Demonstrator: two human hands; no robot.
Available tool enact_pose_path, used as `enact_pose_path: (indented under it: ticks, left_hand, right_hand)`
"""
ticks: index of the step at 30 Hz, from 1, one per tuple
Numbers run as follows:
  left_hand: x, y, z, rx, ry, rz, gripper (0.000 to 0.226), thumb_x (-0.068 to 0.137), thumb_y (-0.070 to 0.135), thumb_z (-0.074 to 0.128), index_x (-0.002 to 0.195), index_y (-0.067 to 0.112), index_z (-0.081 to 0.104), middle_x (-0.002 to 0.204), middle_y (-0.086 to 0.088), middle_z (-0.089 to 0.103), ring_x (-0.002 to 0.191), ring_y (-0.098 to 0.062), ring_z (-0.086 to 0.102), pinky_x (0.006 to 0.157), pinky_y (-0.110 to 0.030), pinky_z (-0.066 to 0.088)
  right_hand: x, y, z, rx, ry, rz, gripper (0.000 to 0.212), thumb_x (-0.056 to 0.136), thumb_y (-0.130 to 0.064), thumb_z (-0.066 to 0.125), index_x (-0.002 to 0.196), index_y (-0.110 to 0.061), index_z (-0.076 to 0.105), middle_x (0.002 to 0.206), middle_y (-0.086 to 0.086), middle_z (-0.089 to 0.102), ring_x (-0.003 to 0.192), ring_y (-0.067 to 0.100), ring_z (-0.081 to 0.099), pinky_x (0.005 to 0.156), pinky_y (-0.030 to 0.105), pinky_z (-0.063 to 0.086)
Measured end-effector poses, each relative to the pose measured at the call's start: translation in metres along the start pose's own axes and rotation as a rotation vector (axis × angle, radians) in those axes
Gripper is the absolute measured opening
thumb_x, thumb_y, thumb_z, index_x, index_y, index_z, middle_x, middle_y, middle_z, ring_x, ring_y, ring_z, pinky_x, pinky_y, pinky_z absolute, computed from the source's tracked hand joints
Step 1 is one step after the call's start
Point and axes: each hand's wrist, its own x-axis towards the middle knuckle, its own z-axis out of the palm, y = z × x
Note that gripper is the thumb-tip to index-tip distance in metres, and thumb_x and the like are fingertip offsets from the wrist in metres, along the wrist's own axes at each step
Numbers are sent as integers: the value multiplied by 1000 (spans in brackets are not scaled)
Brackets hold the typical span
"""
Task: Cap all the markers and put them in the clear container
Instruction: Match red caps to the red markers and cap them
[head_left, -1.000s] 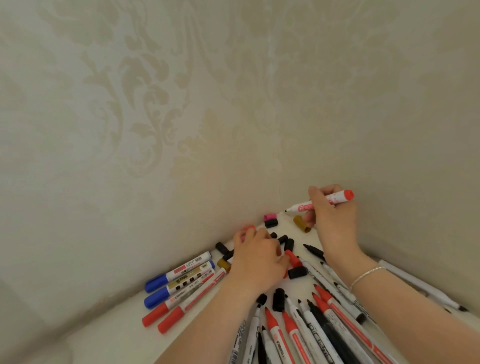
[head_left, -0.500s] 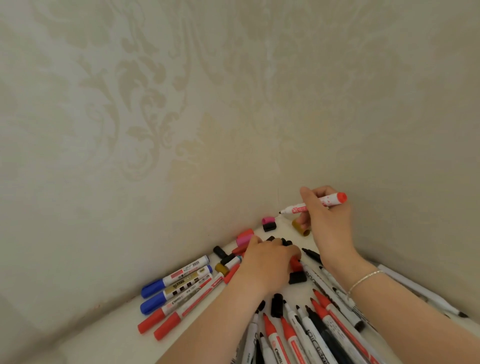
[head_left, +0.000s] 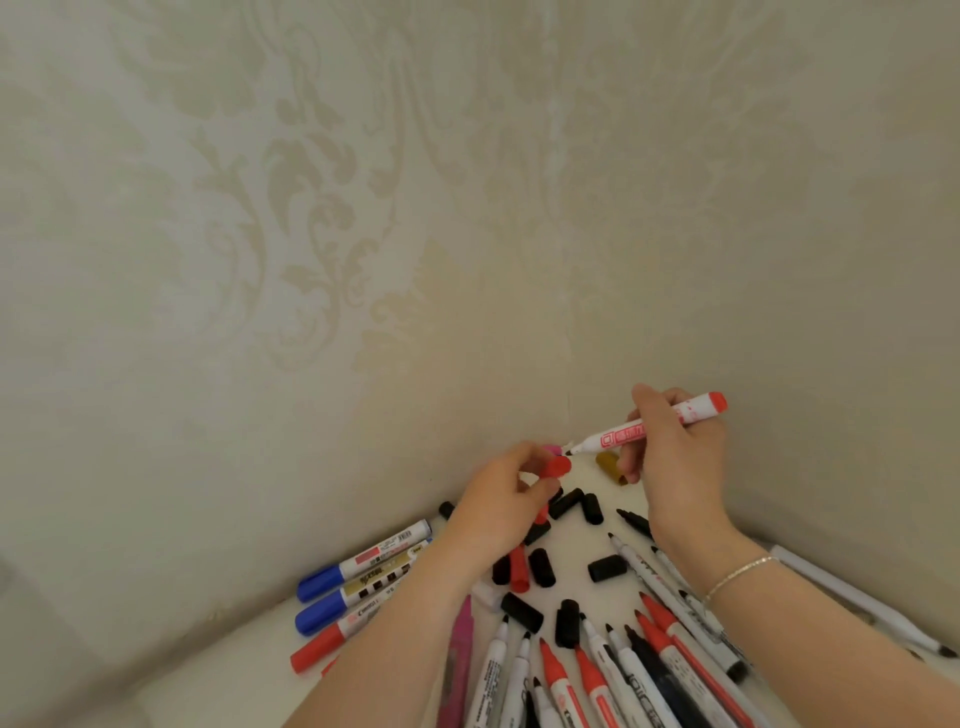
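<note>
**A:** how's the capping going rn? L hand (head_left: 506, 499) fingers pinch a short red plastic cap (head_left: 555, 466), R hand (head_left: 670, 457) fingers curled round the white red-ended marker (head_left: 647, 427), both held above the white counter (head_left: 569, 545). Nib's just beside the cap mouth.

**B:** imo line up the axes first, then push straight till it clicks. Clear container isn't in view btw.
</note>
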Motion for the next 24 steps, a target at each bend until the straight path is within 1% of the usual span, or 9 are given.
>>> enact_pose_path:
  ticks: [2,4,8,11,13,15,16,20,24]
  left_hand:
    - [-2,3,-5,-76,21,4,16,95,20,56,102,34,60,98,16,62,67,-8,56,69,-30,53]
    - [-4,7,-7,-107,27,6,18,94,19,58,96,37,59,100,12,63,68,-9,57,70,-31,55]
    - [-7,10,-9,-72,19,35,14,94,21,57,100,34,59,101,9,65,69,-8,58,72,-32,56]
    - [-8,8,-11,-88,-2,39,12,94,21,56,100,32,58,94,5,66,65,-8,57,71,-35,54]
    - [-10,7,-13,-216,-28,28,12,95,17,56,102,25,60,79,6,64,59,-7,53,66,-34,49]
    - [-13,7,-15,-440,-70,-8,14,96,12,54,107,16,62,63,9,56,54,-5,48,61,-23,44]
    - [-14,8,-15,-574,-100,-32,15,97,10,52,108,12,62,62,8,52,55,-4,46,58,-19,42]
    - [-15,18,-16,-991,-134,-122,16,95,9,53,106,8,64,81,-6,62,64,-10,52,53,-16,41]
    - [-16,24,-16,-1051,-90,-137,21,95,8,53,113,4,63,83,-7,70,64,-12,56,53,-16,42]
  right_hand:
    - [-3,1,4,-7,-15,-3,30,92,-14,55,65,-6,46,38,5,45,29,13,40,34,21,34]
    - [-5,2,8,-14,-27,-6,29,92,-13,55,66,-5,46,42,8,44,30,13,40,34,21,34]
    - [-10,2,14,-56,-66,-32,24,93,-13,55,72,-3,49,49,14,44,30,11,41,34,19,34]
    - [-11,0,16,-104,-107,-73,23,93,-13,55,74,-1,51,51,15,43,29,11,41,34,20,35]
    - [-10,-2,15,-122,-121,-87,24,93,-13,55,73,0,51,49,14,44,28,11,41,33,20,34]
    - [-9,-5,15,-92,-120,-71,24,93,-13,55,72,-1,51,44,13,45,28,12,40,32,20,32]
    - [-8,-6,15,-64,-122,-52,24,93,-12,55,71,-2,50,42,11,45,28,13,39,32,19,32]
    - [-10,-6,20,46,-178,19,27,92,-11,56,66,-5,48,39,6,51,31,15,46,35,21,38]
    - [-12,-7,24,110,-179,40,28,91,-8,56,65,-6,47,41,8,53,33,16,49,36,24,40]
